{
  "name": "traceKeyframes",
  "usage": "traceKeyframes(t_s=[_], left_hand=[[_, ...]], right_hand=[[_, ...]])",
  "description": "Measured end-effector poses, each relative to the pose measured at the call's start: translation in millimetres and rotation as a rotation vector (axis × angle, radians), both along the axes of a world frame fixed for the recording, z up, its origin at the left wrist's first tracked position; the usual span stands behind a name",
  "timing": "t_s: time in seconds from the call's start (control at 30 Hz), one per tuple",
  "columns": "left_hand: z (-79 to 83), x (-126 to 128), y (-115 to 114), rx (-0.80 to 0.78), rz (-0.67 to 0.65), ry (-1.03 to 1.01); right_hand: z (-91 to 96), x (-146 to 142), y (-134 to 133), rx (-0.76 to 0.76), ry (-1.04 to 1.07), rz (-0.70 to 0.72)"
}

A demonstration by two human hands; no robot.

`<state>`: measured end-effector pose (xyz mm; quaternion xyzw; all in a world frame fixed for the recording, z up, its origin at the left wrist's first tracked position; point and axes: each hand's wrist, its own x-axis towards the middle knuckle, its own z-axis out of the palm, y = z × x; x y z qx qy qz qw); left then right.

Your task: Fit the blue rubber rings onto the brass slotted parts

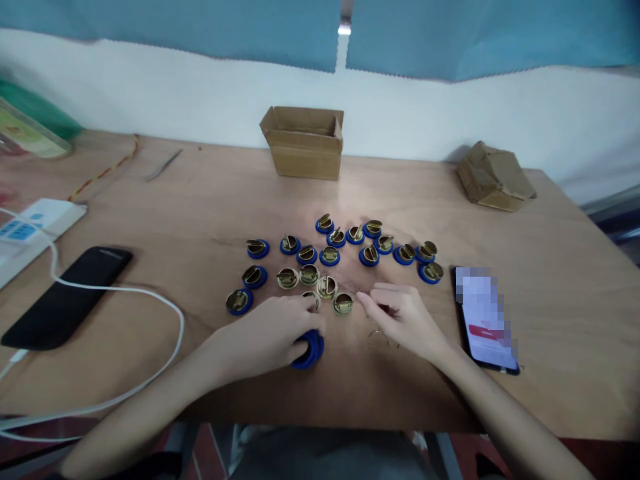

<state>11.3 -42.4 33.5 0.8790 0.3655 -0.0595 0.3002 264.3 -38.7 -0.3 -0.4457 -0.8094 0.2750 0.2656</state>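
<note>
My left hand (pixel 293 327) reaches in from the lower left, its thumb and fingers closed around blue rings (pixel 314 352) near the table's front. Just beyond its knuckles are several round brass-coloured pieces without blue rims, among them one brass piece (pixel 343 303) to the right; another is partly hidden by the hand. My right hand (pixel 407 317) is curled, thumb against the fingers; whatever it pinches is too small to make out. Small thin curved wire pieces (pixel 380 335) lie under its wrist. Farther back, several brass pieces sit in blue rings, such as a blue-rimmed brass piece (pixel 369 255).
An open cardboard box (pixel 306 157) stands at the back, and a crumpled carton (pixel 495 177) at the back right. A lit phone (pixel 487 327) lies right of my right hand. On the left are a black phone (pixel 70 297), a white cable (pixel 165 303) and a power strip (pixel 47 230).
</note>
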Motion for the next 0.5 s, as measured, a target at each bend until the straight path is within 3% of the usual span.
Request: traceKeyframes(t_s=[0.17, 0.5], left_hand=[[-1.2, 0, 0, 0.047, -0.011, 0.024], [2.6, -10, 7, -0.022, -0.022, 0.012]], right_hand=[[-0.5, 0, 0, 0.014, 0.005, 0.013], [1.7, -1, 0, 0.027, -0.012, 0.023]])
